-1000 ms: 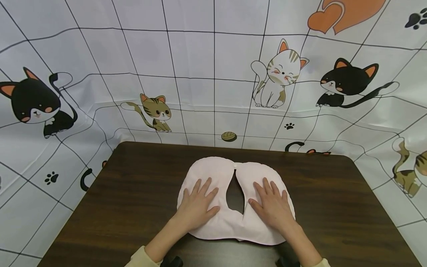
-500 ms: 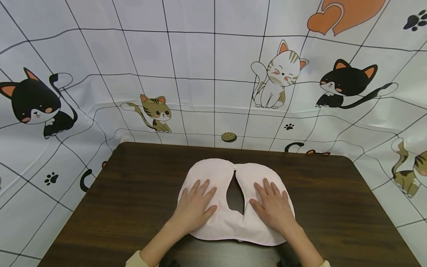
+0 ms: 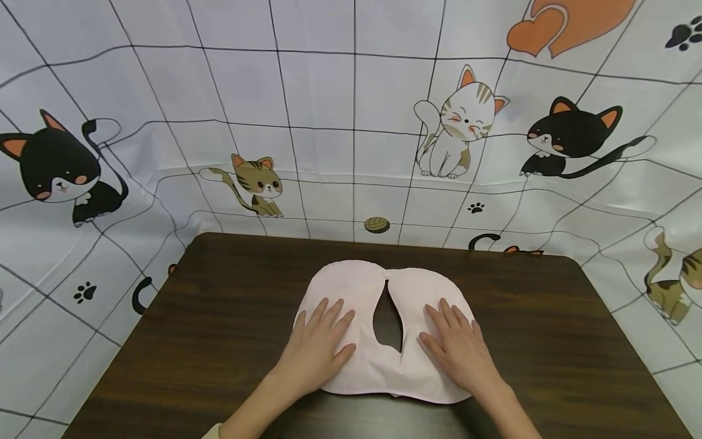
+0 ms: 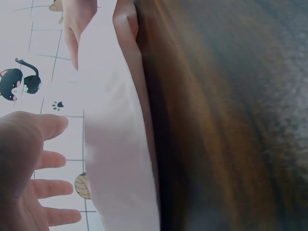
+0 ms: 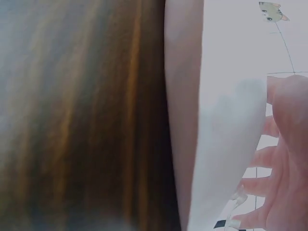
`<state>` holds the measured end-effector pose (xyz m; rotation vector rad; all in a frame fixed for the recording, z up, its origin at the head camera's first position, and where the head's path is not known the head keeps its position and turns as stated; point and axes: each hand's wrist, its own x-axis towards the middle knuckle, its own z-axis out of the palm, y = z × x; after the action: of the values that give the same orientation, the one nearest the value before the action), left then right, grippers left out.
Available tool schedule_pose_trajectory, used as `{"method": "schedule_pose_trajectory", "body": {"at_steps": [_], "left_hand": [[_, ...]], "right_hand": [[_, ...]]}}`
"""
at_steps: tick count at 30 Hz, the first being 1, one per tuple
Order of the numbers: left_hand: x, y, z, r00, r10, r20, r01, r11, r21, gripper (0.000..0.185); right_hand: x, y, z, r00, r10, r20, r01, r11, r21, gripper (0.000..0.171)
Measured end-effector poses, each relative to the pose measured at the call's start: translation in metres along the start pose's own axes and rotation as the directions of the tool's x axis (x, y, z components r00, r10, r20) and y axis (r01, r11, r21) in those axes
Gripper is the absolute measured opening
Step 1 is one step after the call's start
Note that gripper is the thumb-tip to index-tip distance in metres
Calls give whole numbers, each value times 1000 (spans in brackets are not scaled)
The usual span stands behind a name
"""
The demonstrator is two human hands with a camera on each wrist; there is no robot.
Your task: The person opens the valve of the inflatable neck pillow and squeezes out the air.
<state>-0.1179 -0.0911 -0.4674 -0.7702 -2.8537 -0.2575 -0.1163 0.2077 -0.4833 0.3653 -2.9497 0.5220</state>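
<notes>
Two flat hands, the left hand [image 3: 317,344] and the right hand [image 3: 457,349], are pressed with fingers straight on the pink U-shaped pillow cover [image 3: 359,286], spread mid-table [image 3: 219,317]; smoothing appears mostly done, nothing being gripped.

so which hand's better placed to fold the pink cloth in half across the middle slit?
Near even, slight edge to the left hand: it lies flat nearer the pink cloth's outer edge. The right hand lies flat too.
</notes>
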Motion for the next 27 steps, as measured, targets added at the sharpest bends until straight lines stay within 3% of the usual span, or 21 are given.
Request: {"method": "schedule_pose_trajectory", "body": {"at_steps": [6,15,27], "left_hand": [[-4,0,6,999,-21,38,22,1000,-20,56],[-4,-3,15,999,-22,43,24,999,-28,50],[-2,-8,16,995,-11,97,14,999,-29,47]], "right_hand": [[-5,4,8,999,13,45,-13,1000,4,59],[-7,4,10,1000,4,31,-3,1000,-10,58],[-7,5,15,999,16,49,-15,999,-35,58]]}}
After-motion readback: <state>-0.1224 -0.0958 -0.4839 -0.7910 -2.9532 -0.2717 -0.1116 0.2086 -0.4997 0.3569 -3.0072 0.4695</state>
